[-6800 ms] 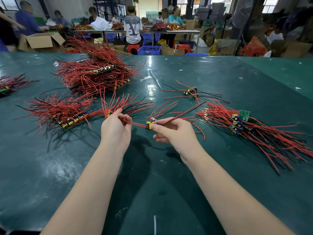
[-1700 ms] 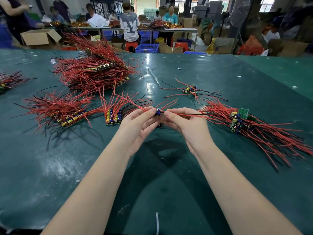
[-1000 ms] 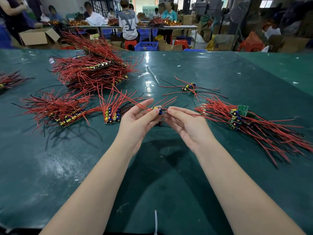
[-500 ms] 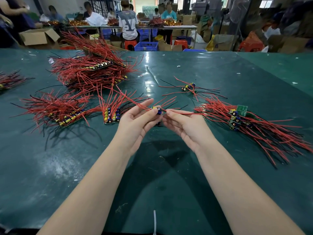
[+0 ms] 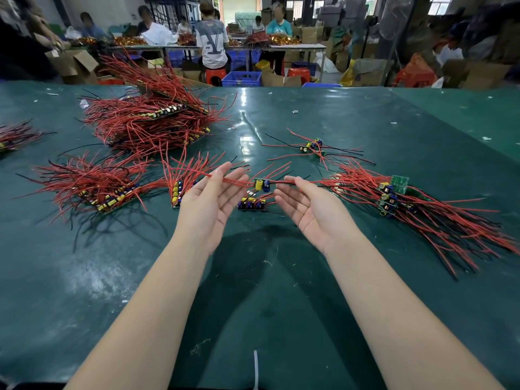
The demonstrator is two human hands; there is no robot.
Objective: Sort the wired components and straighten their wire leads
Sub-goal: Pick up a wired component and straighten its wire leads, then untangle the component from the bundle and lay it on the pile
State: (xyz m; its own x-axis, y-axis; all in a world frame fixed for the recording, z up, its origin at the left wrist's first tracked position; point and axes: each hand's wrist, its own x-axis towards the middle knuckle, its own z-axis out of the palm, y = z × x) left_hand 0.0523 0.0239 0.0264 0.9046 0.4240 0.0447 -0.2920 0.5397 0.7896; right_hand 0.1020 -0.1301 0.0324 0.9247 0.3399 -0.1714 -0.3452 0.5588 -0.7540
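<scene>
Red leads run straight out both ways from the small circuit board held up between the two hands, just above the green desk at mid-scene. Left hand is palm-up w/ fingers straight and apart, the left-going red lead lying across them; right hand is also palm-up, fingers relaxed and spread, the right-going lead crossing its fingertips. Neither hand looks clamped on anything, though whether a thumb is nipping a wire behind the fingers I can't tell. Board carries a yellow and a blue capacitor. Step in hand, as I read it: straightening this one unit's leads, nearly finished since both sides look drawn out level. Next move prob. calls for taking a proper hold on the board and laying it w/ its own kind: either the short row of boards on the desk just below the hands, or the row left of it, leads fanned the same way. Then pick another from the unsorted heap at right or the few loose units farther back. Sorted bundles lie at left and far left. Watch for leads snagging neighbours when setting it down.
</scene>
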